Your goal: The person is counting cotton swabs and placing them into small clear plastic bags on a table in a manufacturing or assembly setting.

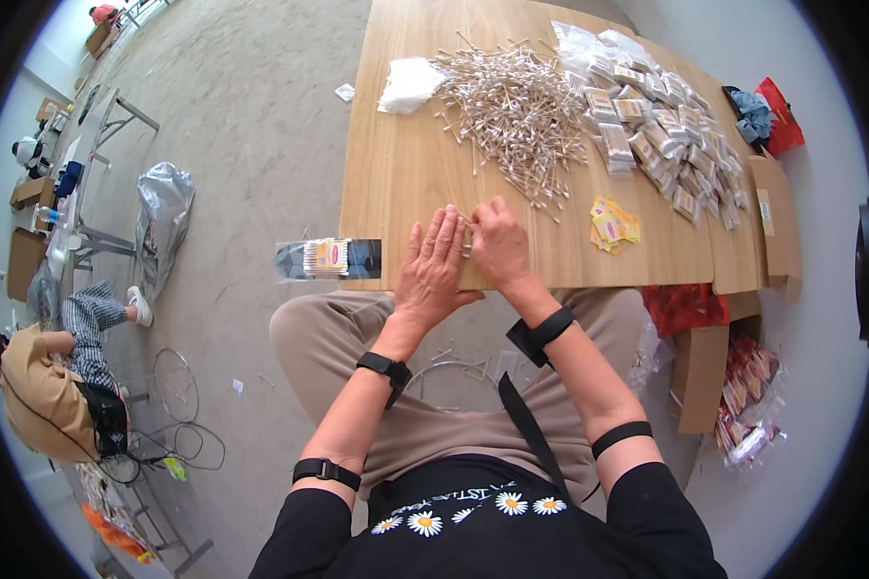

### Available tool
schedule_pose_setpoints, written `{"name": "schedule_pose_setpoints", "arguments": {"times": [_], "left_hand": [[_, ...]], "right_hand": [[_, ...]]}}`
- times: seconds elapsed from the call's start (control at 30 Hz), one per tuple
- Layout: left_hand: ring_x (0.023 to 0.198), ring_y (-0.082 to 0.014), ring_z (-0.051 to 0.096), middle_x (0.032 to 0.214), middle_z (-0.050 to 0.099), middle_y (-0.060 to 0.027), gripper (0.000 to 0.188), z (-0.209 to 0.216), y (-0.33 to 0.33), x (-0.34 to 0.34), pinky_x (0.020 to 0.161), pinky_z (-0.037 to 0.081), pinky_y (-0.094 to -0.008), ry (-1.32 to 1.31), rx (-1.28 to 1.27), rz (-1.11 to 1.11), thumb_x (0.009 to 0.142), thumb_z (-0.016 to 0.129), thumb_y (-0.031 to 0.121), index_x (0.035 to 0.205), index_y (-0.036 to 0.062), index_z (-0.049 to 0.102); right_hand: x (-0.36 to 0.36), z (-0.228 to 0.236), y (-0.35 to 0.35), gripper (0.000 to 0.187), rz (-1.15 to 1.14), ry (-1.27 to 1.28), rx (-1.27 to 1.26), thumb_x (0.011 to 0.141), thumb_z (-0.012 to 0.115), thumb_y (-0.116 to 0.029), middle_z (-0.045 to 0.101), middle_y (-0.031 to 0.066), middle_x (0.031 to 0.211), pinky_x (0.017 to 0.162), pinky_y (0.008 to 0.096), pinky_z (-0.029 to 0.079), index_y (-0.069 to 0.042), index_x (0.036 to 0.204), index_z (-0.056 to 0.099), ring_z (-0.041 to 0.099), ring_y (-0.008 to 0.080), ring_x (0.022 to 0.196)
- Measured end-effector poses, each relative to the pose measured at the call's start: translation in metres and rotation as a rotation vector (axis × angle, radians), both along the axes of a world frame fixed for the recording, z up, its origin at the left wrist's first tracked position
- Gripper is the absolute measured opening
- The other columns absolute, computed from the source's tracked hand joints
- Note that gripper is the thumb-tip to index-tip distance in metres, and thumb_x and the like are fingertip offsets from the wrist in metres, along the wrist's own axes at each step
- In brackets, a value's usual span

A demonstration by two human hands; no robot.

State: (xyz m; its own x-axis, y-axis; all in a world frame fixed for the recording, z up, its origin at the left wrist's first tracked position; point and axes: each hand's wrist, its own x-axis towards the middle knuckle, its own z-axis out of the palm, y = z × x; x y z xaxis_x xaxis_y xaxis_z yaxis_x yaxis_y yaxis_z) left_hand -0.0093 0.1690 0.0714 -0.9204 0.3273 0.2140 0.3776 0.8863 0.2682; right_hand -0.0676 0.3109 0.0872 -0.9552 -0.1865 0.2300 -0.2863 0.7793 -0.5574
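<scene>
Near the table's front edge my left hand (433,265) lies flat, fingers stretched out together, palm down. Close against it, my right hand (501,246) is closed, its fingers curled around a few cotton swabs (467,237) that show in the gap between the hands. How many swabs are under the fingers is hidden. Beyond my hands spreads a big loose pile of cotton swabs (512,106). To the right of my right hand lie several yellow cards (613,226). At the table's left corner, a clear packet of swabs with a label (326,258) rests on a dark surface.
Many filled swab packets (661,135) are heaped at the far right of the wooden table (396,164). Clear plastic bags (411,85) lie beside the loose pile. Cardboard boxes (702,376) stand to the right. A person (53,405) sits at the left.
</scene>
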Motion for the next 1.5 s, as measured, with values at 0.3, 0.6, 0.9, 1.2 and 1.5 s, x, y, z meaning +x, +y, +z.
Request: {"name": "schedule_pose_setpoints", "arguments": {"times": [0.3, 0.6, 0.9, 1.2, 1.5], "left_hand": [[0.152, -0.0278, 0.022, 0.162, 0.028, -0.0140, 0.130, 0.002, -0.003, 0.003, 0.123, 0.017, -0.0526, -0.022, -0.024, 0.021, 0.054, 0.086, 0.061, 0.154, 0.0018, 0.029], [0.152, -0.0270, 0.023, 0.161, 0.029, -0.0131, 0.129, 0.004, 0.003, 0.000, 0.123, 0.018, -0.0534, -0.026, -0.029, 0.010, 0.054, 0.085, 0.062, 0.154, 0.0014, 0.031], [0.153, -0.0266, 0.021, 0.161, 0.028, -0.0133, 0.127, 0.005, 0.001, 0.000, 0.123, 0.017, -0.0541, -0.036, -0.006, 0.011, 0.054, 0.085, 0.059, 0.153, 0.0009, 0.031], [0.153, -0.0260, 0.021, 0.162, 0.027, -0.0129, 0.127, 0.004, 0.001, 0.001, 0.123, 0.016, -0.0535, -0.033, 0.016, 0.014, 0.054, 0.085, 0.059, 0.153, 0.0014, 0.031], [0.153, -0.0256, 0.021, 0.163, 0.026, -0.0120, 0.129, 0.003, 0.001, 0.001, 0.123, 0.015, -0.0541, -0.016, 0.000, 0.010, 0.054, 0.085, 0.060, 0.155, 0.0024, 0.029]], "right_hand": [[-0.053, 0.009, -0.011, 0.020, -0.158, 0.049, 0.155, 0.087, 0.068, -0.020, 0.064, 0.0162, 0.100, 0.071, 0.0450, 0.057, -0.004, 0.098, 0.063, 0.070, 0.0358, 0.084], [-0.081, -0.013, -0.011, 0.018, -0.241, 0.019, 0.319, 0.084, 0.067, -0.014, 0.064, 0.0158, 0.102, 0.073, 0.0438, 0.059, -0.004, 0.099, 0.062, 0.072, 0.0340, 0.086], [-0.038, -0.002, 0.026, 0.014, 0.166, -0.017, -0.049, 0.084, 0.059, -0.003, 0.063, 0.0174, 0.095, 0.078, 0.0469, 0.054, -0.005, 0.097, 0.063, 0.066, 0.0401, 0.091], [-0.032, -0.002, 0.024, 0.016, -0.068, 0.081, 0.048, 0.083, 0.063, -0.003, 0.064, 0.0167, 0.100, 0.078, 0.0468, 0.055, -0.006, 0.098, 0.063, 0.067, 0.0382, 0.089], [-0.028, -0.013, 0.017, 0.009, 0.076, -0.027, 0.038, 0.081, 0.066, -0.004, 0.063, 0.0148, 0.084, 0.076, 0.0445, 0.051, -0.004, 0.089, 0.066, 0.065, 0.0353, 0.081]]}}
